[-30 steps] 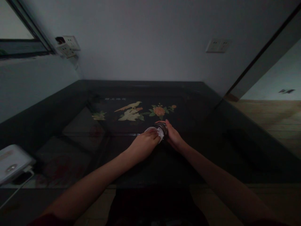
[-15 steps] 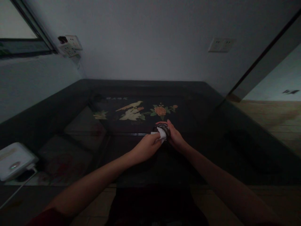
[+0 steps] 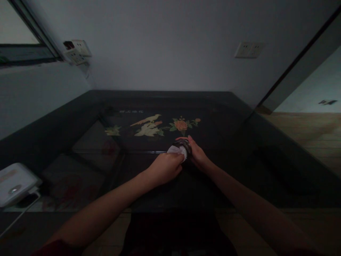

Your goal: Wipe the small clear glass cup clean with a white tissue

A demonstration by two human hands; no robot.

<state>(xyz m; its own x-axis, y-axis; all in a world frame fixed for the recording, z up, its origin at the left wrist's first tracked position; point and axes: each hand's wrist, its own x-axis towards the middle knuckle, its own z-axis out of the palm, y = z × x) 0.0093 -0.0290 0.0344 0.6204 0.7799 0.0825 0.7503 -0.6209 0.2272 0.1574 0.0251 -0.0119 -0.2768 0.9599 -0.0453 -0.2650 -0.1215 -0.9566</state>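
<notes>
Your left hand (image 3: 165, 166) is clenched around a white cloth (image 3: 177, 151), pressing it against a small dark jar (image 3: 184, 146). Your right hand (image 3: 196, 155) grasps that jar on the black table (image 3: 229, 117).

Both bare forearms reach forward from the lower corners and converge near the middle of the view. The left hand (image 3: 165, 166) is curled into a loose fist, knuckles up, its fingertips (image 3: 179, 156) pinched together at the far end. The right hand (image 3: 196, 153) sits just beside it, palm turned inward toward the left, fingers extended and curved, the thumb raised along the top. The two hands are nearly touching; the dim light hides finer detail.
</notes>
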